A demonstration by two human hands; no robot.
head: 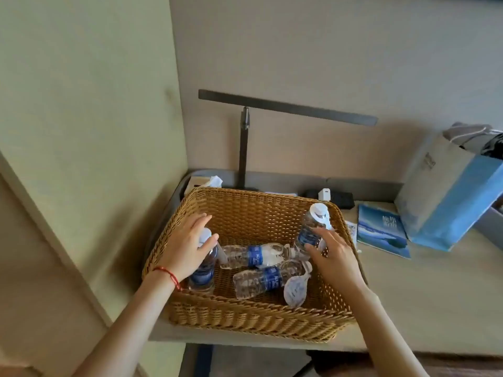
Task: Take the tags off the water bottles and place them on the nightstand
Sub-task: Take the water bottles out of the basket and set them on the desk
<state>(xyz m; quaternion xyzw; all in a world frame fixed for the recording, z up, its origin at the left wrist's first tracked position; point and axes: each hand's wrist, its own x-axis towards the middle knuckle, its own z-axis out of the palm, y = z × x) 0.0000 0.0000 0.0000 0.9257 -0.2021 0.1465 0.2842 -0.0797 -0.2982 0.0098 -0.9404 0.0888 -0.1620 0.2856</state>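
Observation:
A wicker basket (253, 319) on the nightstand (424, 300) holds several small water bottles with blue labels. My left hand (185, 248) wraps around the neck of an upright bottle (202, 276) at the basket's left side. At the right side, my right hand (333, 254) grips another upright bottle (313, 227), which has a white cap and a white tag at its neck. Two more bottles lie on their sides in the middle: one (250, 256) farther back, one (265, 280) nearer, with a white oval tag (295, 289) hanging from its neck.
A dark desk lamp (243, 148) stands behind the basket beside a tissue box (202, 183). To the right lie a blue booklet (381, 232), a blue and grey paper bag (446, 191) and a white charger (324, 194). A wall panel closes the left side.

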